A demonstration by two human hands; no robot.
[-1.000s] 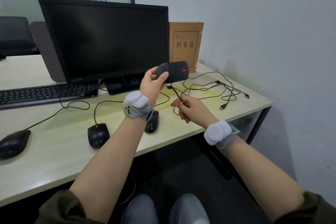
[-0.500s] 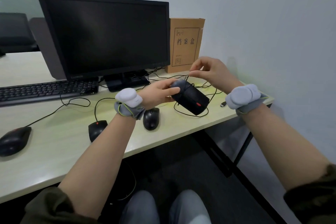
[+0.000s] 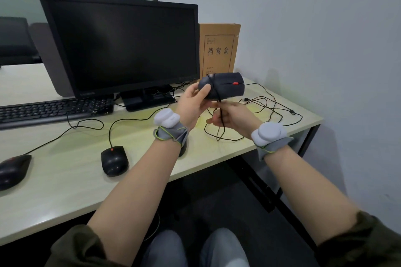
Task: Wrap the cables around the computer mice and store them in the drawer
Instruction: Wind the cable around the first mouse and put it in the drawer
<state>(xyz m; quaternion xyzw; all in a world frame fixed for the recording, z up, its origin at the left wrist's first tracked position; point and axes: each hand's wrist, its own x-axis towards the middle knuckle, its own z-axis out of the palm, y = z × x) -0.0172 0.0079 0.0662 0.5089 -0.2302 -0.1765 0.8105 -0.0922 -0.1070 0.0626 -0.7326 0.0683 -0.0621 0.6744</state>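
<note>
Pale tabletop (image 3: 65,180) by a white wall: left hand (image 3: 193,104) clasps a mouse (image 3: 225,90) above the right edge, one cable (image 3: 221,115) turn across it; right hand (image 3: 232,118) pinches the slack. Other mice (image 3: 114,159) lie unwrapped; no drawer visible

We see two bare forearms, with dark olive sleeves pushed up to the elbows, the left sleeve (image 3: 73,245) and the right sleeve (image 3: 364,243) bunching in soft folds. On each wrist sits a grey fabric strap edged in yellow-green piping, and on top of each strap a rounded white plastic pod: the left pod (image 3: 166,117) looks two-lobed and smooth, the right pod (image 3: 268,134) broader and also lobed. The left hand (image 3: 193,104) and right hand (image 3: 232,115) wear no gloves or rings that we can make out. Below, grey trousers (image 3: 195,249) cover both knees.
</note>
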